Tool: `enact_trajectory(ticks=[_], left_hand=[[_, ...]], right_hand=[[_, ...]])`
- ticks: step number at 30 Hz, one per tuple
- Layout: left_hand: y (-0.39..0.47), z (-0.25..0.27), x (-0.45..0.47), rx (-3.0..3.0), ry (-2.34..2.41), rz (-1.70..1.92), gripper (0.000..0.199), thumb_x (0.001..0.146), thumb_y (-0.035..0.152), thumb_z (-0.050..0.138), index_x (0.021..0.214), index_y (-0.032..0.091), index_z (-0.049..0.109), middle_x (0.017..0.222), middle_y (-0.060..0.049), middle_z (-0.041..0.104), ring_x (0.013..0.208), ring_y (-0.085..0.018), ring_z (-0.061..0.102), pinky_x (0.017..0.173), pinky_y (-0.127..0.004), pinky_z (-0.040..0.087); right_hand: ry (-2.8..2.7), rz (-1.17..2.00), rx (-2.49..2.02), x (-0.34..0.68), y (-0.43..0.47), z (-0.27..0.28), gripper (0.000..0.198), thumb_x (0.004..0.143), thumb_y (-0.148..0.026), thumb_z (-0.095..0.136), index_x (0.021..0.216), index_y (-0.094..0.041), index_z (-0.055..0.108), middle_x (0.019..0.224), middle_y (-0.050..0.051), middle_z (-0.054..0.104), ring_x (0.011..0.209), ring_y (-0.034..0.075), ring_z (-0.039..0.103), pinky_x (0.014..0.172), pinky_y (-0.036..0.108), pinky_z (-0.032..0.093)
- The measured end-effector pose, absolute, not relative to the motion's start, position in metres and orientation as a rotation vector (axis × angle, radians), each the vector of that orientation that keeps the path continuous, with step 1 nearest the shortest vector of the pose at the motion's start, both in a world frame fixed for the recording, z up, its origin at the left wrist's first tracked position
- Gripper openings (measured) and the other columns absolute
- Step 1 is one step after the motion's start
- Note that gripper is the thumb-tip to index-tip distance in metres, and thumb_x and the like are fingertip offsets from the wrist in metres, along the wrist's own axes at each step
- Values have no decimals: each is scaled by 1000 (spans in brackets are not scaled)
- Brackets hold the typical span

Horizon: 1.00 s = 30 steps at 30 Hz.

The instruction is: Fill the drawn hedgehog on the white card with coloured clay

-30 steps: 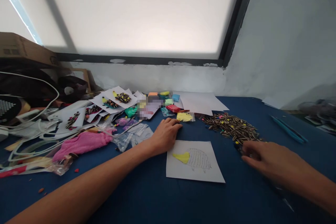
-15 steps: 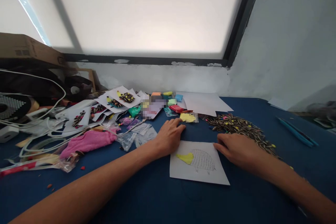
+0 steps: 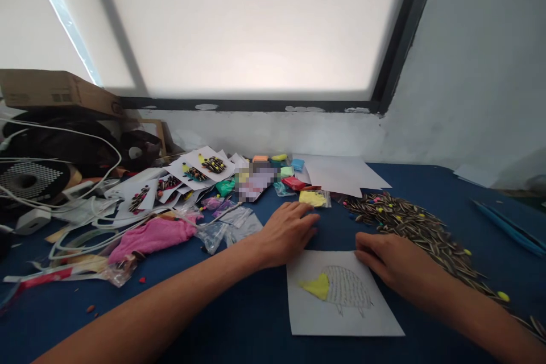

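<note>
A white paper sheet (image 3: 313,318) lies on the blue tabletop in front of me. It bears a pencil drawing of a hedgehog-like animal (image 3: 347,287) with a lined body, two legs and a yellow-filled pointed head (image 3: 317,286). My left hand (image 3: 290,233) rests palm down at the sheet's upper left edge, its fingers apart and slightly bent. At the upper right corner, my right hand (image 3: 390,259) has its fingers curled together, thumb and index on the paper's edge. Beside it spreads a pile of striped sunflower seeds (image 3: 409,219) mixed with small coloured balls.
Beyond my left hand sit a yellow clay packet (image 3: 312,199), a red packet (image 3: 293,183) and a phone (image 3: 258,185). Finished seed pictures (image 3: 211,164), a pink cloth (image 3: 156,234) and white cables crowd the left. Blank paper (image 3: 333,173) lies behind; blue tweezers (image 3: 509,227) lie far right.
The view has shifted. The sheet now sits closer to me, with both hands still by its upper edge. My left hand has moved slightly right, relative to the sheet.
</note>
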<state>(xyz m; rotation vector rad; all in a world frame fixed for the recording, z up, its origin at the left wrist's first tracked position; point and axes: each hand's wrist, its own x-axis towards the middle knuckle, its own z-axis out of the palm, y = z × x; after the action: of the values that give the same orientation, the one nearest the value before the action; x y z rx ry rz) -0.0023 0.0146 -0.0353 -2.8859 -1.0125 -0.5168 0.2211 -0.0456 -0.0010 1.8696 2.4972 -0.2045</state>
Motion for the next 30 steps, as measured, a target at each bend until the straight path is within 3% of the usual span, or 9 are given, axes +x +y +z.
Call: enact_trajectory(ticks=[2,4,7,14,16,21,30], left_hand=[[20,-38,-2,-2885,-1054,-491,46,100,43,37,137,16,44,151,-14,37,139,-29,33,110,-44,31],[28,-41,0,-2909,-1120,-394,58,100,52,30,145,15,34,157,-14,25,144,-31,22,114,-47,23],[38,-41,4,-2925,-1125,-321,57,100,53,25,143,17,37,153,-11,35,143,-28,27,114,-45,22],[36,-26,1,-2797,-1136,-243,43,100,45,34,114,14,60,122,-13,60,121,-29,50,106,-45,33],[34,-24,-3,-2787,-1164,-225,40,100,42,36,115,13,60,127,-14,58,123,-30,49,105,-44,34],[29,-22,-8,-2840,-1174,-289,42,101,32,38,139,16,41,154,-13,32,142,-25,30,113,-39,28],[11,-39,-7,-3005,-1130,-290,49,103,39,30,146,16,37,154,-12,31,144,-26,26,117,-43,25]], right_hand=[[2524,-219,1871,223,-47,-2,22,91,-21,43,70,-22,49,72,3,66,64,17,60,57,28,36],[2533,-228,1879,224,-47,-3,22,92,-23,43,70,-22,49,71,3,66,64,18,60,57,28,36],[2517,-226,1899,225,-48,-2,25,94,-26,41,71,-22,50,71,4,66,63,18,61,55,29,35],[2495,-195,1918,231,-51,-4,24,92,-26,43,70,-22,52,70,4,66,59,18,61,52,28,33],[2494,-183,1927,233,-51,-6,23,90,-25,44,69,-22,52,68,4,66,57,19,61,51,28,32],[2510,-188,1945,234,-51,-8,22,92,-27,39,76,-22,53,69,5,67,59,20,63,51,28,34],[2533,-215,1896,228,-54,-11,22,92,-26,38,72,-23,47,69,5,65,59,18,60,52,29,35]])
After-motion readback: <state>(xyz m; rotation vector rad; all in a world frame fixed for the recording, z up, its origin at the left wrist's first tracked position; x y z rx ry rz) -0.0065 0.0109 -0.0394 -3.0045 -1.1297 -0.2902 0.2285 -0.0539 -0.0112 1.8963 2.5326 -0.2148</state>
